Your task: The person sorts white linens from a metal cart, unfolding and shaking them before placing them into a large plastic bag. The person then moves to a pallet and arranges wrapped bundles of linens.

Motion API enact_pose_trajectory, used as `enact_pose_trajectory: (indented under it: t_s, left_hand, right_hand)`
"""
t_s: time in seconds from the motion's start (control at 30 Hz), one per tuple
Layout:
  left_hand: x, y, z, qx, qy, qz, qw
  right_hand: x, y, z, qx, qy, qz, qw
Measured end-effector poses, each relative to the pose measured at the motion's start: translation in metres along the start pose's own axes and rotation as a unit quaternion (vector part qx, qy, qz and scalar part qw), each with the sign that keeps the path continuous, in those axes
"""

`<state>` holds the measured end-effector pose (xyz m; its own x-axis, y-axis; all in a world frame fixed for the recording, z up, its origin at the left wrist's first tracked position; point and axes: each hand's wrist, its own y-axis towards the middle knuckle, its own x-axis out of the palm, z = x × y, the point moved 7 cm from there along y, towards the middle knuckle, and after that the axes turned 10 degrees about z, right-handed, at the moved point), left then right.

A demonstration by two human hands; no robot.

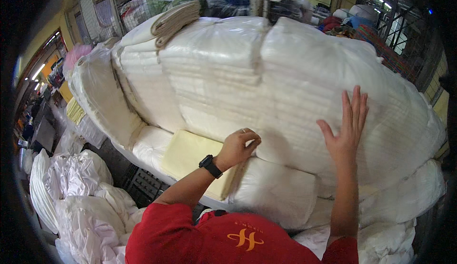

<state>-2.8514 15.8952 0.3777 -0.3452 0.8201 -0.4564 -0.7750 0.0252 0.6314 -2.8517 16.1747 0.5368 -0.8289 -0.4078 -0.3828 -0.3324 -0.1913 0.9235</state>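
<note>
My left hand, with a black watch on the wrist, is curled over the right end of a folded pale yellow cloth stack. Its thumb and fingertips come together near clear plastic wrap; whether they pinch any film cannot be told. My right hand is raised with fingers spread, holding nothing. It is in front of a large plastic-wrapped bundle of folded white cloth; contact with the plastic is unclear. Below, between my arms, lies a shiny wrapped white bundle, partly blurred.
More wrapped white bundles stand in a row behind. Folded beige cloth lies on top. Loose white fabric in bags is heaped at the lower left, beside a black plastic pallet. Wire mesh runs behind the bundles.
</note>
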Motion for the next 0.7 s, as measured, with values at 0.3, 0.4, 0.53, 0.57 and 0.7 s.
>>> enact_pose_trajectory:
  t_s: [0.3,0.4,0.53,0.57,0.7]
  left_hand:
    - [-0.18,-0.013,-0.134,0.024,0.04,0.122,0.991]
    - [-0.216,-0.002,-0.154,0.027,0.078,0.147,0.986]
    - [-0.211,0.011,-0.187,0.044,0.167,0.1,0.98]
    - [-0.201,0.01,-0.196,0.02,0.169,0.072,0.983]
    - [-0.183,0.011,-0.206,-0.007,0.218,0.001,0.976]
  right_hand:
    - [0.122,0.028,-0.05,-0.021,-0.213,0.051,0.975]
    - [0.117,0.031,-0.051,-0.019,-0.201,0.046,0.978]
    - [0.113,0.038,-0.046,0.005,-0.23,0.008,0.973]
    - [0.116,0.039,-0.047,0.028,-0.239,-0.013,0.971]
    - [0.108,0.04,-0.056,0.132,-0.269,-0.08,0.951]
